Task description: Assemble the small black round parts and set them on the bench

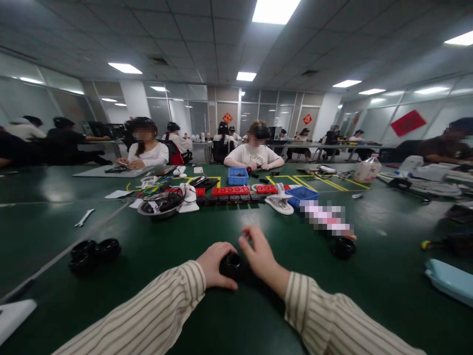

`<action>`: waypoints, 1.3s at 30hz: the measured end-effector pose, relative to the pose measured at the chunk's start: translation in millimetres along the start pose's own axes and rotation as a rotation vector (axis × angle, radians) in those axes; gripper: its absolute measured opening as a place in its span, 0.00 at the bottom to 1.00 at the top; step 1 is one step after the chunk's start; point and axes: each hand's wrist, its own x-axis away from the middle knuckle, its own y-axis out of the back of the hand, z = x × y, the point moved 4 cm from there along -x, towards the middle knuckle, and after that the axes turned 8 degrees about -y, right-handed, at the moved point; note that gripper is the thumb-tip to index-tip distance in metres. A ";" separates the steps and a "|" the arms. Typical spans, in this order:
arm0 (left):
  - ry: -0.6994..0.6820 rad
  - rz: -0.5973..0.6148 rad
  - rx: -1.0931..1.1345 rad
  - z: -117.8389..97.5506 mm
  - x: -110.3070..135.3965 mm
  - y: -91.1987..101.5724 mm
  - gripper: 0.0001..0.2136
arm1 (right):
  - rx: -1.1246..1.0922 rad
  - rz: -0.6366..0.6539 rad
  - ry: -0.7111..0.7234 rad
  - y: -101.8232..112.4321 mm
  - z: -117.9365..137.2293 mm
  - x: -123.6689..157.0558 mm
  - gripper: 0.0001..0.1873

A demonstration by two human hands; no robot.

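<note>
A small black round part (231,264), like a little wheel, sits on the green table (221,315) right in front of me. My left hand (214,265) is curled around its left side and grips it. My right hand (260,256) rests against its right side with the fingers bent over it, fingertips raised. Both arms wear striped sleeves.
Several more black wheels (94,252) lie to the left and one (344,246) to the right. A metal bowl of cables (160,203), red and black blocks (231,194), blue bins (238,176) and a white clip (280,201) stand farther back. People sit across the table.
</note>
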 end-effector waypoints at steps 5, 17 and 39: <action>0.079 0.003 -0.038 -2.4 -2.8 0.8 0.27 | -0.072 0.064 0.063 -6.0 9.8 2.2 0.27; -0.011 0.079 -0.021 1.3 -0.8 -6.1 0.24 | -0.208 0.387 0.439 -9.5 43.2 20.3 0.07; -0.093 0.079 0.001 1.2 -0.1 -6.1 0.23 | -0.118 0.319 0.416 -10.2 41.1 21.2 0.05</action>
